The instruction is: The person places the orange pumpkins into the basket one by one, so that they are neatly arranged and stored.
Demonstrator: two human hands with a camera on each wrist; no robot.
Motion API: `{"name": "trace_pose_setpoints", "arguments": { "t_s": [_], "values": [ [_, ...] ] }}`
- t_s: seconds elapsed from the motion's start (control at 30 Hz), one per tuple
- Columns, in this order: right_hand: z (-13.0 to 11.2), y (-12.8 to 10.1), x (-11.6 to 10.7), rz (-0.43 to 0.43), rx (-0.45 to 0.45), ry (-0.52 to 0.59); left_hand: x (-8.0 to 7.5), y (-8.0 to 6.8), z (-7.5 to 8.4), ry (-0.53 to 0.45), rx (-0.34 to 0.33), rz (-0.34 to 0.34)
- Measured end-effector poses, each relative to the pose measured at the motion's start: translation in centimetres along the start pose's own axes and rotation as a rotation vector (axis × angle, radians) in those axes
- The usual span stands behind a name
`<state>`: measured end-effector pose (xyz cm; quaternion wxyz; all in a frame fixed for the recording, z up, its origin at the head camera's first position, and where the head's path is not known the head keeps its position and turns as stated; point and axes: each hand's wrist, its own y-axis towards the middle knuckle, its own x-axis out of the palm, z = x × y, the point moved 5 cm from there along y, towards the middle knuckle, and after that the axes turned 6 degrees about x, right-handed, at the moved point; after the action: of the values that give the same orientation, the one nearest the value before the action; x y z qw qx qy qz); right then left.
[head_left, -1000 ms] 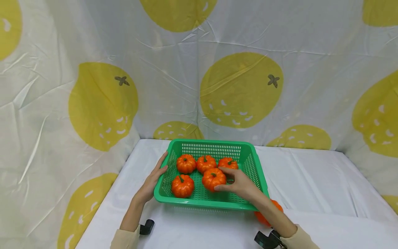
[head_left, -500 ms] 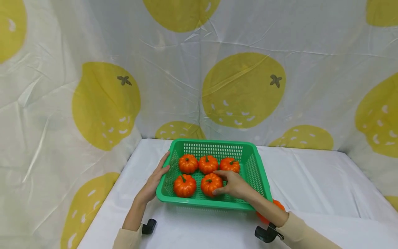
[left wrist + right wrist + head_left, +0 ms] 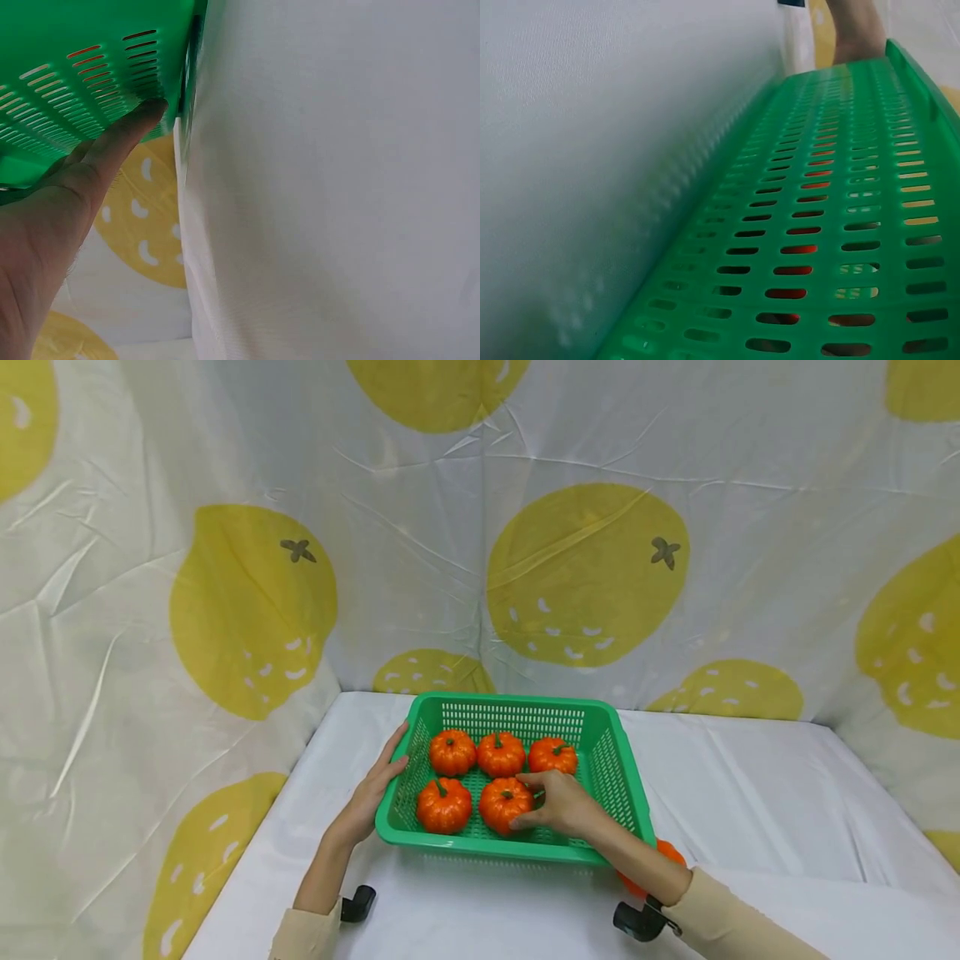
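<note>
A green plastic basket (image 3: 517, 853) with slotted walls stands on the white cloth in the head view. My left hand (image 3: 369, 797) lies along its left side, thumb at the rim. The left wrist view shows a straight finger of that hand (image 3: 112, 142) against the outer wall. Inside the basket, my right hand (image 3: 562, 806) holds a small orange pumpkin (image 3: 504, 804) at its right side, between thumb and fingers. Left of it sits another pumpkin (image 3: 443, 806). Behind them stand three more: one left (image 3: 452, 752), a middle pumpkin (image 3: 500, 753) and a right pumpkin (image 3: 552, 755).
Outside the basket's front right corner, an orange object (image 3: 670, 852) is partly hidden by my right forearm. In the right wrist view, the basket's front wall (image 3: 810, 202) fills much of the picture. A lemon-print curtain (image 3: 420, 560) hangs behind the white-covered table (image 3: 735, 777).
My right hand has brought its pumpkin down and a little left within the basket, beside the front left one. The left hand stays at the basket's side.
</note>
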<state>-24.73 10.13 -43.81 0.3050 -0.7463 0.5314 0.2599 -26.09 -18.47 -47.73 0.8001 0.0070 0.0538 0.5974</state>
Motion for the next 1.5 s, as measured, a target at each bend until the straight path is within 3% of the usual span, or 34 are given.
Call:
{"name": "trace_pose_setpoints", "arguments": {
  "t_s": [0.67, 0.9, 1.03, 1.27, 1.37, 1.5],
  "values": [
    [-0.3, -0.3, 0.0, 0.041, 0.004, -0.026, 0.1, 0.0, 0.1, -0.001, -0.006, 0.007],
    [0.2, -0.9, -1.5, 0.083, 0.011, 0.074, 0.1, 0.0, 0.2, -0.012, 0.0, 0.005],
    [0.5, -2.6, -3.9, 0.142, -0.022, 0.082, 0.1, 0.0, 0.1, -0.019, -0.003, 0.0],
    [3.0, -7.6, -9.1, 0.407, -0.132, 0.016, -0.1, 0.0, 0.2, -0.005, 0.006, -0.003],
    [5.3, -9.7, -10.4, 0.461, -0.093, -0.004, 0.0, 0.0, 0.2, -0.005, 0.004, -0.003],
    [9.3, -11.7, -10.8, 0.433, 0.021, -0.042, 0.0, -0.1, 0.2, -0.003, -0.005, 0.0]
  ]
}}
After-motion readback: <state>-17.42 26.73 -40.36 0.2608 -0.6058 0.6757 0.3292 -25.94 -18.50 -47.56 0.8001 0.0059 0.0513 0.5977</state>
